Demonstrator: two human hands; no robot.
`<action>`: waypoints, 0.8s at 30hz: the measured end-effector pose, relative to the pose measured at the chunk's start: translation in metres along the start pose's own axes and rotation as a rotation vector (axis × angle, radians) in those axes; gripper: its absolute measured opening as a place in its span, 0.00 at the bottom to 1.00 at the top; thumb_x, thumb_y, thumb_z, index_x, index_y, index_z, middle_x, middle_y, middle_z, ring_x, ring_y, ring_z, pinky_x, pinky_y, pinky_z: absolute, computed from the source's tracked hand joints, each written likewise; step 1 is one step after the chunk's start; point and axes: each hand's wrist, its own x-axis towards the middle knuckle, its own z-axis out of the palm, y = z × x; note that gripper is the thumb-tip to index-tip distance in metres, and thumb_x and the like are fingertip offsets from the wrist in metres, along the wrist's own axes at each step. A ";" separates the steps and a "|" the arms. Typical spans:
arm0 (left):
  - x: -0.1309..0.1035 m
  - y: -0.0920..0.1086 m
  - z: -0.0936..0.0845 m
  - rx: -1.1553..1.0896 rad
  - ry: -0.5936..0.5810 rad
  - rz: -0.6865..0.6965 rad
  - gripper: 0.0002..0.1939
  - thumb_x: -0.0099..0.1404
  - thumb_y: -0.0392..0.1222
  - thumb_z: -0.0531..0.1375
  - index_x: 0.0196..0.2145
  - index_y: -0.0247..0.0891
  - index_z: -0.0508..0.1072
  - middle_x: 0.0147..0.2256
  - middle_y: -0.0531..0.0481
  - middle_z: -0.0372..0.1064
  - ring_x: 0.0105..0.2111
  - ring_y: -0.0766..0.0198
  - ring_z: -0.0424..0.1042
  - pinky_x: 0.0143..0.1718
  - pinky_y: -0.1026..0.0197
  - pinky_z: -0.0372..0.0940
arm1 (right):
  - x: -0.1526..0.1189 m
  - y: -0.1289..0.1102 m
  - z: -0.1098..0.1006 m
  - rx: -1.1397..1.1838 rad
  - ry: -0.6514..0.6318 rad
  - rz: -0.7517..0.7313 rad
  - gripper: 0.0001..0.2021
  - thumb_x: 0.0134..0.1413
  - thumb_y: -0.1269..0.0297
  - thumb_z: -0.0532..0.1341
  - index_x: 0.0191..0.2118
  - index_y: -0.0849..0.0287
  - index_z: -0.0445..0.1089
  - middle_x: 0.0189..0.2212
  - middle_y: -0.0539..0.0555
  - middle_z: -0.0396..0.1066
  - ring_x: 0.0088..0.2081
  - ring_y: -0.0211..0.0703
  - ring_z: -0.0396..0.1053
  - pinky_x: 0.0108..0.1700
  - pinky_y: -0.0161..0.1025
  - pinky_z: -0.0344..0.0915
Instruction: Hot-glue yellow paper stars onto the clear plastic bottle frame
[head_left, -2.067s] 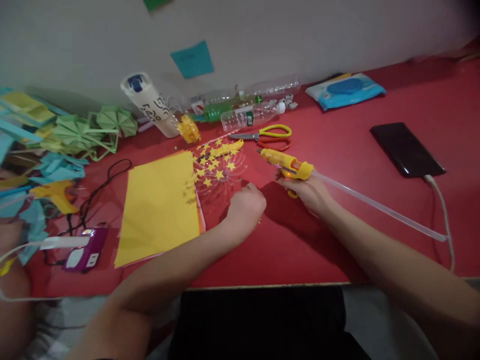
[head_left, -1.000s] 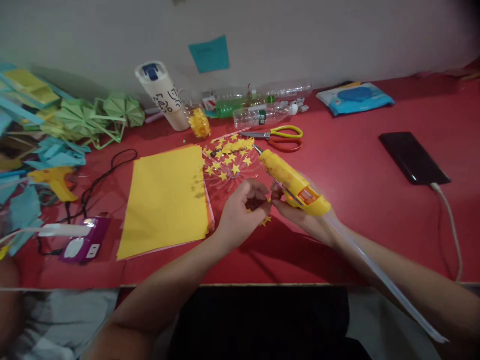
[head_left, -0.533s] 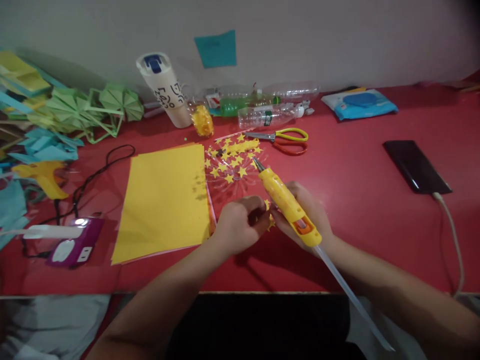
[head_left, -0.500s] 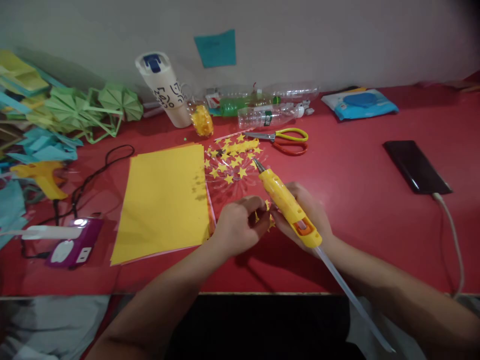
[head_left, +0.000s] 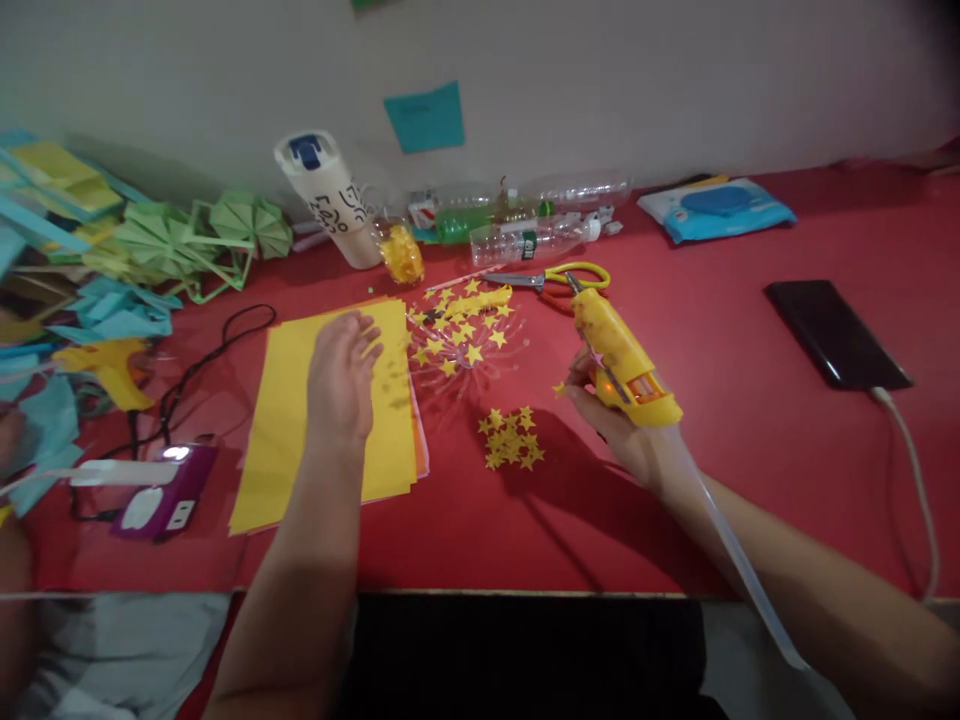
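Note:
My left hand point(head_left: 341, 375) hovers over a stack of yellow paper point(head_left: 292, 430), fingers loosely apart and holding nothing. In my right hand point(head_left: 622, 430) is a yellow glue gun point(head_left: 619, 345), nozzle tilted up and away, a small orange light glowing on its side. A long clear glue stick point(head_left: 735, 535) sticks out of its back end. One small yellow paper star point(head_left: 559, 389) is pinched at that hand's fingertips. Between my hands lies a pile of small yellow stars point(head_left: 512, 440). Farther back, more stars sit on a clear plastic piece with splayed strips point(head_left: 487, 375).
Scissors point(head_left: 577, 275) lie behind the stars, near plastic bottles point(head_left: 525, 240) and a white tumbler point(head_left: 330, 200). Rightward are a wipes pack point(head_left: 716, 210) and a cabled phone point(head_left: 836, 335). Leftward are a second glue gun point(head_left: 105, 370), a purple power strip point(head_left: 165, 495) and a co-worker's arm point(head_left: 15, 570).
My left hand has left the star pile and moved left and away over the paper, opening. My right hand has lifted rightward with the glue gun and a star, uncovering the pile.

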 end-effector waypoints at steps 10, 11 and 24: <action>0.012 -0.021 0.029 -0.172 -0.156 -0.549 0.11 0.66 0.49 0.56 0.34 0.39 0.68 0.31 0.48 0.70 0.32 0.62 0.74 0.33 0.61 0.71 | 0.003 0.000 -0.002 0.149 0.033 0.032 0.09 0.50 0.61 0.64 0.37 0.52 0.65 0.33 0.49 0.71 0.34 0.41 0.72 0.39 0.43 0.72; 0.011 -0.021 0.031 -0.177 -0.148 -0.564 0.10 0.66 0.48 0.56 0.33 0.39 0.68 0.31 0.49 0.70 0.30 0.63 0.74 0.31 0.62 0.71 | 0.003 0.001 -0.002 0.156 0.034 0.018 0.08 0.50 0.62 0.64 0.37 0.52 0.66 0.33 0.49 0.71 0.34 0.41 0.72 0.39 0.42 0.72; 0.002 -0.026 0.066 -0.149 -0.187 -0.627 0.09 0.69 0.42 0.51 0.41 0.39 0.69 0.36 0.48 0.74 0.35 0.61 0.77 0.36 0.60 0.72 | 0.005 0.006 -0.002 0.099 0.042 -0.078 0.06 0.51 0.66 0.63 0.35 0.51 0.66 0.30 0.47 0.70 0.31 0.40 0.71 0.35 0.41 0.71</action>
